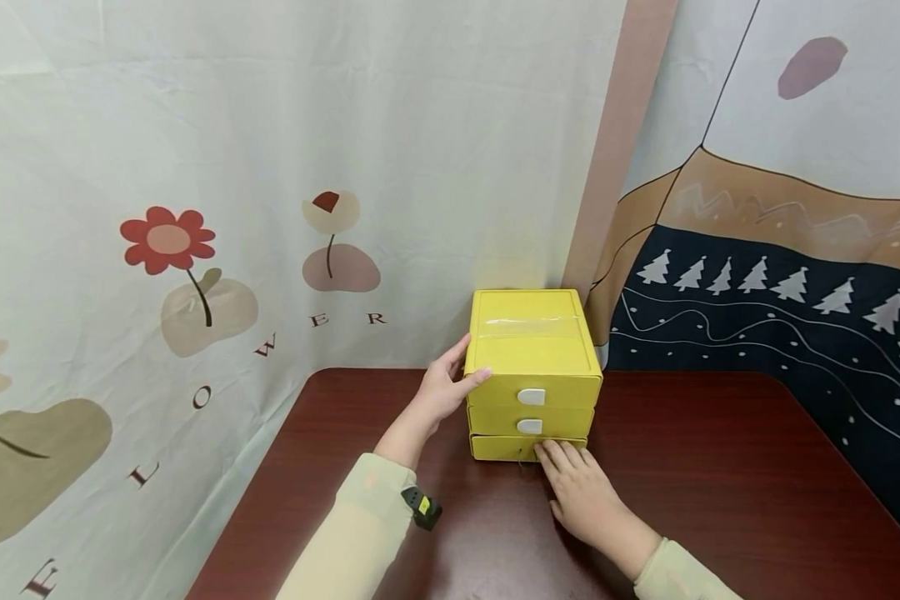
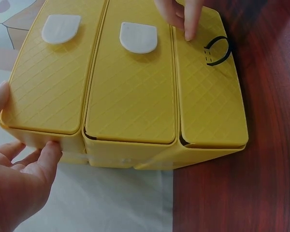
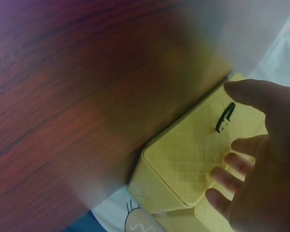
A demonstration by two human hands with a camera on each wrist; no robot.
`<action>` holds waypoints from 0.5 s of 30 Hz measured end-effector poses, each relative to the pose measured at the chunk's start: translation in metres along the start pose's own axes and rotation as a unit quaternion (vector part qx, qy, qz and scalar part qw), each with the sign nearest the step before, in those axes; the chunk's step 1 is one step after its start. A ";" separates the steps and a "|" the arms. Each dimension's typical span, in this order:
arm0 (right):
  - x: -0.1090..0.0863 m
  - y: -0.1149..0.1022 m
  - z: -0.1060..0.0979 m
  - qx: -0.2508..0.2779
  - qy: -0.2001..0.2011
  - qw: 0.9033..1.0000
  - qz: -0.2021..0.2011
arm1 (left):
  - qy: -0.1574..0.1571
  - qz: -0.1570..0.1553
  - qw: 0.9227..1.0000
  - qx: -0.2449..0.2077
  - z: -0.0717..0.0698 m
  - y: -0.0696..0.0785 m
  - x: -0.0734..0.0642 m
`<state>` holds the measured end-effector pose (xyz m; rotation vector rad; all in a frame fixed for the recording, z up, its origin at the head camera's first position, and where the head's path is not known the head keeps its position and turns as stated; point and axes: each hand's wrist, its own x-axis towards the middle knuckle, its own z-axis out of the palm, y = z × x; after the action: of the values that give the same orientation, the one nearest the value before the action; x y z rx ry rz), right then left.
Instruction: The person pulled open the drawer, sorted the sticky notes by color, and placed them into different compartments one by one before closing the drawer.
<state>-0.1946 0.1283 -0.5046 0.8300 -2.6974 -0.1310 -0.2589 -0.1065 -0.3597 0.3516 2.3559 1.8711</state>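
A small yellow three-drawer box (image 1: 534,333) stands on the table. The upper drawer (image 2: 48,77) and middle drawer (image 2: 130,92) carry white rounded tabs. A thin black loop (image 2: 228,50) hangs from the bottom drawer (image 2: 212,106), whose front looks almost level with the others in the left wrist view. My left hand (image 1: 441,387) rests against the box's upper left side, thumb at the front edge and fingers extended. Low at the front, my right hand (image 1: 581,492) touches the bottom drawer with its fingertips, right of the loop; in the right wrist view its fingers (image 3: 227,179) are spread and slightly bent.
The box sits near the back edge of a dark red-brown table (image 1: 690,467). Behind it hangs a pale curtain (image 1: 435,167) printed with flowers and letters. A dark cloth with white trees (image 1: 757,317) hangs at the right. Clear tape (image 1: 532,327) crosses the box top.
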 end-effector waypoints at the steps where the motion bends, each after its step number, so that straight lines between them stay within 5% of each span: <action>1: -0.001 0.001 -0.002 0.019 0.000 1.000 -0.001 | -0.001 0.000 1.000 0.000 0.000 0.000 0.000; 9: -0.012 0.024 -0.028 0.189 -0.054 0.980 -0.012 | 0.000 -0.006 1.000 0.030 -0.001 -0.003 0.004; 15: -0.027 0.063 -0.049 0.213 -0.078 0.974 -0.008 | 0.024 0.015 0.993 0.113 -0.001 -0.020 0.015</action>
<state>-0.1911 0.1960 -0.4548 0.9931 -2.9142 0.4119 -0.2760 -0.1076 -0.3777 0.3681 2.6161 1.6452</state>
